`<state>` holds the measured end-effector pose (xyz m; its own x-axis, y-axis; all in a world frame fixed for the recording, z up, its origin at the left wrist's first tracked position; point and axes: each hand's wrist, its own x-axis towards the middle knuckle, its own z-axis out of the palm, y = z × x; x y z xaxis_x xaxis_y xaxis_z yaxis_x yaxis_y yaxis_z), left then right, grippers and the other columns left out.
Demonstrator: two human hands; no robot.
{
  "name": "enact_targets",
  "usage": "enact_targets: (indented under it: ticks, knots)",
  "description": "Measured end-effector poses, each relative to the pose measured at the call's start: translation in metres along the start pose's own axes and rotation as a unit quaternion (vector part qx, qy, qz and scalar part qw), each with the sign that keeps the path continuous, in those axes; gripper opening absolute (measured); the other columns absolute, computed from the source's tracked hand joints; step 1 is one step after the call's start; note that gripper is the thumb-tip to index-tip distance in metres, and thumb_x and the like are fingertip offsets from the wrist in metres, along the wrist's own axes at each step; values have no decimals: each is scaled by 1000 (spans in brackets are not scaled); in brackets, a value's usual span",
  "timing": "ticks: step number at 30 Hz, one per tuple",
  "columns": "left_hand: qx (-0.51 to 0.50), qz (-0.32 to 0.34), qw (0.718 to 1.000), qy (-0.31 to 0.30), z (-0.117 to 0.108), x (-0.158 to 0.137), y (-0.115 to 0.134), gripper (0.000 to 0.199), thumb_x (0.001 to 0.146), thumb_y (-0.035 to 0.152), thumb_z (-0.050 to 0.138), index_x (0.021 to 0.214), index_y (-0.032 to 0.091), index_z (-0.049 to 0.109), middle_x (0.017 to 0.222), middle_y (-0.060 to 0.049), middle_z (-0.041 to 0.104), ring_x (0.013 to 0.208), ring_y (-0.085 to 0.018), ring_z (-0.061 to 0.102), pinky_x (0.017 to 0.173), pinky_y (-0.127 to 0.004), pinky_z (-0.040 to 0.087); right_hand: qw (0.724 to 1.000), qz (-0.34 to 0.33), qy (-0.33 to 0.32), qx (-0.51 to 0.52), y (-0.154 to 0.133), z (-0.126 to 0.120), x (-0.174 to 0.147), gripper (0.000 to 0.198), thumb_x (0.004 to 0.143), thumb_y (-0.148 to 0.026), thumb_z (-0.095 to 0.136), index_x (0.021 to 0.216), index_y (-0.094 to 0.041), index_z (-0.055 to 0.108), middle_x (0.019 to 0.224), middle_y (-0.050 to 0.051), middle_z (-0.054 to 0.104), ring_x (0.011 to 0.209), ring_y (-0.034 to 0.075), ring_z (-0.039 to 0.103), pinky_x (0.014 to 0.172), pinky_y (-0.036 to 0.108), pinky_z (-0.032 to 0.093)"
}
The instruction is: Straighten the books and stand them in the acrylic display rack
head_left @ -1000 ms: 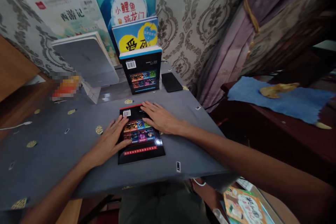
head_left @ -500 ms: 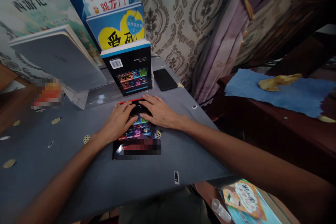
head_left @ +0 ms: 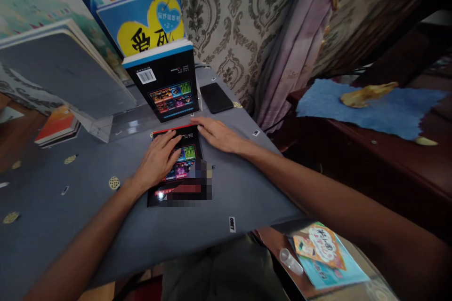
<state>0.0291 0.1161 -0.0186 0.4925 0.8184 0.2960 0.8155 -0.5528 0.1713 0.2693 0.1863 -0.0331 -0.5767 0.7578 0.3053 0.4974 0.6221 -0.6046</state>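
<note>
A black book (head_left: 189, 152) with a red top edge and rows of small coloured pictures lies flat on the grey-covered table. Across its left half rests my left hand (head_left: 158, 157), palm down, fingers stretched out. At the book's top right corner is my right hand (head_left: 221, 136), its fingers extended along the edge and the thumb beside them. Whether that thumb pinches the corner, I cannot tell. Part of the book's lower right is blurred by a mosaic. Just behind, a similar black book with a blue top edge (head_left: 173, 84) stands upright in a clear stand (head_left: 130, 124).
A black phone (head_left: 216, 98) lies right of the stand. Behind stand a blue-and-yellow book (head_left: 141, 23) and a grey-backed book (head_left: 67, 70). An orange book stack (head_left: 58, 127) sits at left. A blue cloth (head_left: 381, 110) covers part of the dark red furniture at right.
My right hand has slid off the book's middle to its top right corner, uncovering more of the cover. My left hand stays on the book. The view has shifted slightly.
</note>
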Motion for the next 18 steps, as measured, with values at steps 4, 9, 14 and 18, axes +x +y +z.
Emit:
enact_targets:
  ticks: [4,9,14,18]
  knots:
    - [8,34,999,-5,-3,1,2,39,104,32,39,136,24,59,146,-10,58,139,-27,50,114,-54,40,999,24,30,-9,0,0,0,40,99,-15,38,136,-16,52,138,12,63,128,24,58,112,48,43]
    - [28,54,998,-20,-7,4,4,37,103,27,41,132,26,63,143,-8,61,137,-27,52,111,-55,41,998,38,45,24,-4,0,2,41,93,-10,43,131,-19,55,133,10,67,125,24,59,110,51,45]
    - [36,65,997,-19,-7,7,4,37,101,24,43,131,23,64,142,-10,61,135,-29,53,110,-53,44,982,24,85,165,-8,-2,6,38,91,-8,41,125,-17,57,124,10,70,115,19,66,105,43,50]
    - [32,60,998,-18,-6,6,4,37,100,23,43,131,25,64,142,-9,61,134,-28,54,109,-53,44,977,-10,92,190,-10,-3,7,36,90,-9,42,121,-17,59,122,10,71,115,19,66,105,42,50]
